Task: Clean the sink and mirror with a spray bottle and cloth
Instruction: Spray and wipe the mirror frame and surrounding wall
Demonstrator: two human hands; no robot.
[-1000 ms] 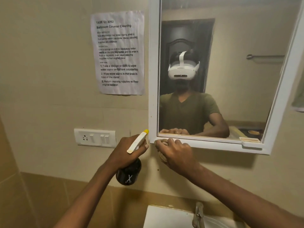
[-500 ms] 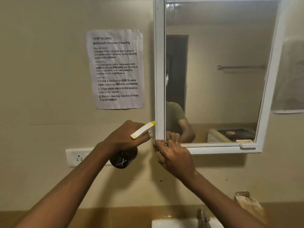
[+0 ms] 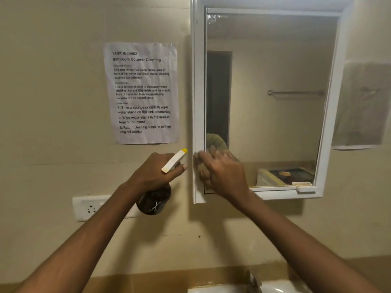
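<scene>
A white-framed mirror [image 3: 273, 102] hangs on the beige wall at upper right. My right hand [image 3: 222, 172] presses a bunched tan cloth [image 3: 203, 172] against the mirror's lower left corner, over the frame edge. My left hand [image 3: 152, 174] holds a dark spray bottle [image 3: 154, 200] with a white and yellow nozzle, just left of the mirror frame, nozzle pointing up and right. The white sink [image 3: 222, 289] shows only as a strip at the bottom edge, with the tap [image 3: 255, 280] above it.
A printed task sheet [image 3: 143, 93] is taped to the wall left of the mirror. A white switch and socket plate [image 3: 88, 208] sits below it, partly behind my left arm. Another paper [image 3: 364, 106] hangs right of the mirror.
My view has tilted up and shifted, so the mirror's top frame now shows. My right hand with the cloth moved up from the bottom frame onto the mirror's lower left corner.
</scene>
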